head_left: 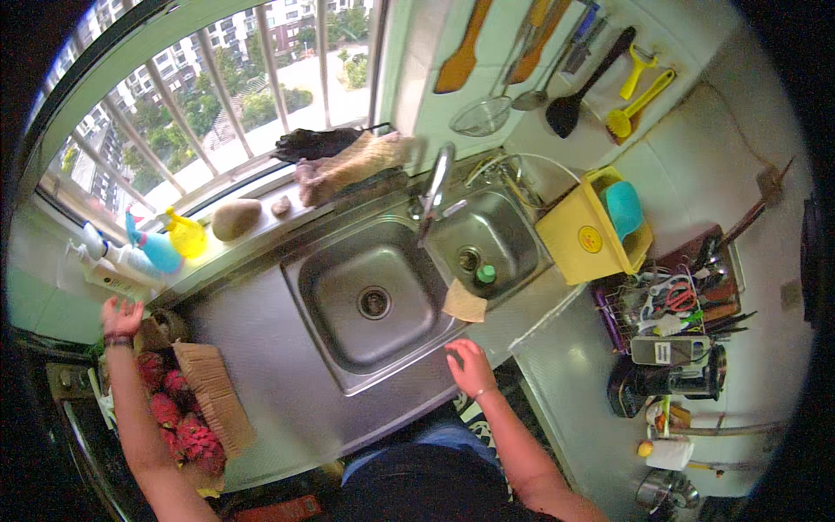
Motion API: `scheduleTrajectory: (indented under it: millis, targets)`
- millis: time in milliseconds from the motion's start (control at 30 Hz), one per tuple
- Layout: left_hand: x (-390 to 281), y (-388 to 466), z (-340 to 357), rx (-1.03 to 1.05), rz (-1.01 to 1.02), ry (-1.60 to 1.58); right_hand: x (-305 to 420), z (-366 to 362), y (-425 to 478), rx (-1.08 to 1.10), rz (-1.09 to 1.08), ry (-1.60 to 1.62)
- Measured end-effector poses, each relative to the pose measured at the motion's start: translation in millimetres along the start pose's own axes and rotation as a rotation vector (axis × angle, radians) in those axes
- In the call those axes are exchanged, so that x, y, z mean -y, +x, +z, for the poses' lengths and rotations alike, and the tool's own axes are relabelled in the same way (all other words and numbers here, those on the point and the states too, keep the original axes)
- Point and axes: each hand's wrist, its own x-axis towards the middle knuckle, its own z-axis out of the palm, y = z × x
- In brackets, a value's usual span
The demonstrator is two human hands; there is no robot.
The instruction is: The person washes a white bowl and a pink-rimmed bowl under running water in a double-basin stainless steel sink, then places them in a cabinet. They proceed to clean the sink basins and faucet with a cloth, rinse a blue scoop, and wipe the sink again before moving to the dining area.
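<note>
My left hand (122, 318) reaches to the far left, fingers spread and with nothing visible in it. It is closest to a white pump bottle (114, 277) that bears writing, in the corner by the window. Below that forearm, a cardboard box (212, 398) holds several red dragon fruits (189, 417). My right hand (470, 367) hovers by the front edge of the steel counter with its fingers loosely curled and apart, holding nothing. Just beyond it, a tan sponge cloth (465, 302) lies over the rim of the large sink basin (352, 326).
A chrome faucet (440, 176) stands behind the basins. The small basin (515, 241) contains a green cap (485, 273). To its right is a yellow bin (574, 228), then a cutlery rack (652, 307). Spray bottles (186, 235) and a stone (236, 219) line the windowsill. Utensils (574, 104) hang on the wall.
</note>
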Motion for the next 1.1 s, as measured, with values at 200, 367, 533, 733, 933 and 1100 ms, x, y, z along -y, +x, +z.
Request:
scheduleTrajectory:
  millis: [200, 367, 533, 733, 933, 1100]
  targets:
    - [122.9, -280.3, 28.1, 0.521, 0.246, 0.17, -55.7, -17.0, 80.8, -0.161, 0.051, -0.328]
    - [263.3, -377.4, 49.7, 0.623, 0.458, 0.834, -108.2, -3.0, 135.4, 0.095, 0.178, -0.353]
    - [415.6, -375.2, 33.3, 0.441, 0.049, 0.654, -169.8, -4.2, 181.1, -0.251, 0.154, 0.069]
    - [494.0, -408.7, 12.1, 0.313, -0.202, 0.815, -248.1, -68.8, 286.0, -0.595, 0.248, 0.135]
    - [517.1, -405.5, -4.6, 0.297, -0.161, 1.034, -307.6, 64.5, 369.1, -0.333, 0.027, -0.061]
    - [537.4, -400.8, 37.8, 0.291, -0.184, 1.038, -288.7, 171.7, 333.4, 0.05, -0.275, 0.198]
